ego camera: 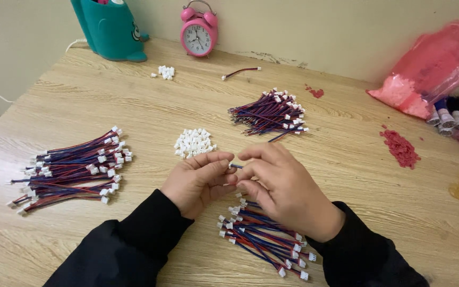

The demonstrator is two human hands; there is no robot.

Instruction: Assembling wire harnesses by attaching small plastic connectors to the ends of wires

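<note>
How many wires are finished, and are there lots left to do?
Two bundles, left and below the hands, show white plugs. Left hand and right hand pinch one wire together. The far bundle and loose white plugs remain; exact counts unclear.

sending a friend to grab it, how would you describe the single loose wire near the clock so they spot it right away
Start at the pink alarm clock at the table's far edge. Just right of it and slightly nearer lies the loose wire, a short red-and-blue lead with white end plugs. Unlike the wires in the bundle closer in, it lies entirely alone.
</note>
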